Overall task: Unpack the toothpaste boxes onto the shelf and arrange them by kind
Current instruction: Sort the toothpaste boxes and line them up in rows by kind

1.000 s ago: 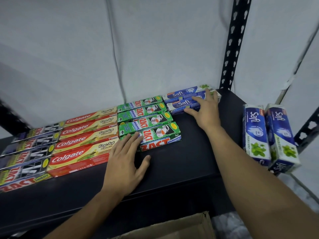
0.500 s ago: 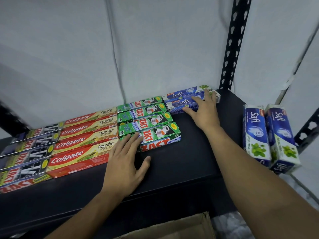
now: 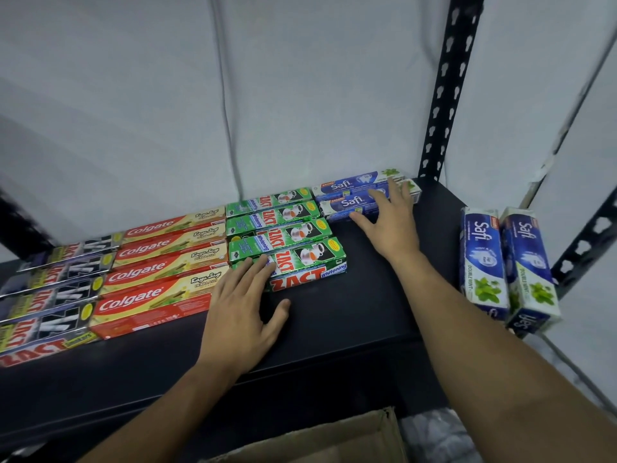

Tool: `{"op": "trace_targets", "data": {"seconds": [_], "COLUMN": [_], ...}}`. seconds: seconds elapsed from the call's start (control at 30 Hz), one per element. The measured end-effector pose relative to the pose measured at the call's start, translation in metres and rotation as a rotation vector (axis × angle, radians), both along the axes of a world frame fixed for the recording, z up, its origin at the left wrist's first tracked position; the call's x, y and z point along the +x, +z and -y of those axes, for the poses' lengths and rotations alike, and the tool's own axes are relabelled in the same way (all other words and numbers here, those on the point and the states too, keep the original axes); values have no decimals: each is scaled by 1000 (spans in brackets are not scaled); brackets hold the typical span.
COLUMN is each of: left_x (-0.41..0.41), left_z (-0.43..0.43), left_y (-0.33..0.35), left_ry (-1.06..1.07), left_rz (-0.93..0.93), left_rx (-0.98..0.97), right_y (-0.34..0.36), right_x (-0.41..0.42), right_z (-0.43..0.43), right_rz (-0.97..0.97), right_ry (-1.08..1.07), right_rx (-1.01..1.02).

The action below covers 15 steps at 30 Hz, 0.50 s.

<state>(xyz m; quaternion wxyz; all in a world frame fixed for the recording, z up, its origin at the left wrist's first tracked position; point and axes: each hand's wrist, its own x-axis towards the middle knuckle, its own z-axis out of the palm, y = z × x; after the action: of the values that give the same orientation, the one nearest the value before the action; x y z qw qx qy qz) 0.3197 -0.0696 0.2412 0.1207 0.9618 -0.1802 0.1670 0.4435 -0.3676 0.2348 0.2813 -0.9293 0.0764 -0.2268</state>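
Observation:
Toothpaste boxes lie in rows on the black shelf [image 3: 350, 305]. From the left: black Zact boxes [image 3: 50, 295], red Colgate boxes [image 3: 150, 272], green Zact boxes [image 3: 293, 235], and two blue Safi boxes [image 3: 347, 198] at the back. My left hand [image 3: 242, 312] rests flat on the shelf, fingertips touching the front green Zact box. My right hand [image 3: 389, 222] lies with straight fingers on the nearer Safi box at the back. Two more Safi boxes [image 3: 507, 265] lie side by side at the shelf's right edge, pointing toward me.
A perforated black upright [image 3: 444, 88] stands at the back right corner, with a white wall behind. An open cardboard carton [image 3: 334, 442] sits below the shelf's front edge. A second rack frame [image 3: 587, 242] shows at the far right.
My right hand has slid slightly left along the back Safi boxes. My left hand and the other boxes have stayed put.

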Motion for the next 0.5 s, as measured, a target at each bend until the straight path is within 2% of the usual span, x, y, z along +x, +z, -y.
{"op": "trace_targets", "data": {"seconds": [0.27,0.5], "left_x": [0,-1], "left_z": [0,-1], "left_y": [0,0], "left_ry": [0,1], "left_rz": [6,23], "left_rx": [7,17], "right_y": [1,25], "right_x": [-62,-149], "right_z": [-21,-29], "right_rz": [-51,-13], "right_ry": [-17,-112], "right_rx": [-175,-208]}}
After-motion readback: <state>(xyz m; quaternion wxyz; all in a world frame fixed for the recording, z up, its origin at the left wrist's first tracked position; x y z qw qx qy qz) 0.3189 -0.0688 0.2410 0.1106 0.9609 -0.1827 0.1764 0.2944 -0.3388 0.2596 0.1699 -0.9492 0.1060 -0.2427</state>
